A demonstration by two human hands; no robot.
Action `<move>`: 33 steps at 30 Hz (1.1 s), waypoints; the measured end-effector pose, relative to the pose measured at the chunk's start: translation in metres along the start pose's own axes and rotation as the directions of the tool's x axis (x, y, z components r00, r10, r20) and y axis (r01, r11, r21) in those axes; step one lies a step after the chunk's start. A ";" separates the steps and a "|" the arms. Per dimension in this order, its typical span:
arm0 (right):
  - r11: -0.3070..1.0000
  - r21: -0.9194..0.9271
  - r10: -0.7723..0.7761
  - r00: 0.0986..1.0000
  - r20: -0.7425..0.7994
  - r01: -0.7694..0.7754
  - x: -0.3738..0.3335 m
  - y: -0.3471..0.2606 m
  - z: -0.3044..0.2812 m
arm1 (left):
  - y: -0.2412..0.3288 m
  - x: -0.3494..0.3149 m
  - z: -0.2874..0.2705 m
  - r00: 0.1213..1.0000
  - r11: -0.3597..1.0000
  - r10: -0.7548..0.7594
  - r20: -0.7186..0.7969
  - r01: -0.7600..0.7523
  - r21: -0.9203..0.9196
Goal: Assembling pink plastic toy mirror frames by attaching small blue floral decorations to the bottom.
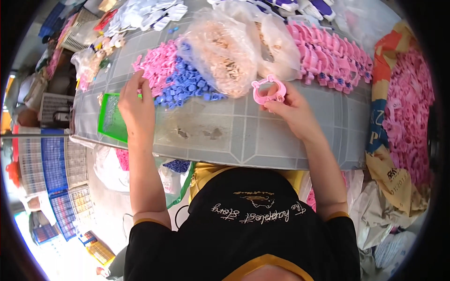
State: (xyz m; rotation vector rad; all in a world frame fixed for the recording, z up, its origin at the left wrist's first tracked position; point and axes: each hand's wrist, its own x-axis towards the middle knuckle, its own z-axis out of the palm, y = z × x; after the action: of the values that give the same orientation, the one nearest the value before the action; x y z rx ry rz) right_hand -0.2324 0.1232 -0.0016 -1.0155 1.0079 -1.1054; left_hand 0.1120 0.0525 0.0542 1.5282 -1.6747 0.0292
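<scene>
My right hand (293,107) is closed round a pink plastic ring-shaped piece (269,91) with a gap in its loop and small knobs, held up over the table. My left hand (136,105) reaches to the left edge of a heap of small pink plastic parts (159,63). Its fingers are bent and look apart, with no held part visible; the fingertips are partly hidden. Touching the pink heap on its right is a heap of small blue plastic parts (187,86). A bright green tray (110,122) sits partly behind my left hand and wrist.
Clear plastic bags of pale peach parts (225,56) stand beyond the heaps. Rows of pink ring-shaped pieces (328,56) lie at the far right of the grey table (253,136). A large sack of pink parts (408,117) stands to the right; plastic crates (51,159) are at left.
</scene>
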 end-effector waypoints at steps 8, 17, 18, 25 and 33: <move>0.936 0.345 0.067 0.998 0.020 -0.070 -0.001 0.002 0.006 | -0.061 -0.002 0.025 0.925 0.960 0.128 0.358 -0.207 0.191; 0.976 0.189 0.107 0.994 0.017 -0.109 -0.024 -0.013 0.004 | -0.078 0.016 0.051 0.873 0.928 0.092 0.479 -0.250 0.277; 0.977 0.183 0.114 0.993 -0.001 -0.112 -0.026 -0.013 0.007 | -0.079 0.017 0.050 0.870 0.928 0.091 0.485 -0.250 0.275; 0.964 0.266 0.021 0.999 -0.029 -0.013 -0.036 -0.015 0.015 | -0.074 0.022 0.055 0.878 0.893 -0.005 0.480 -0.211 0.396; 0.902 -0.229 -0.389 0.920 -0.056 0.367 -0.051 -0.010 0.010 | -0.048 0.013 0.035 0.933 0.976 -0.124 0.338 0.053 0.212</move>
State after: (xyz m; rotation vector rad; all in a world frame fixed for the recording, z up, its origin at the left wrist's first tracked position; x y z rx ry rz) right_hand -0.2327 0.1727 0.0165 -1.3841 1.0526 -1.3986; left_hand 0.1341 0.0117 0.0150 1.8442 -1.9233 -0.1345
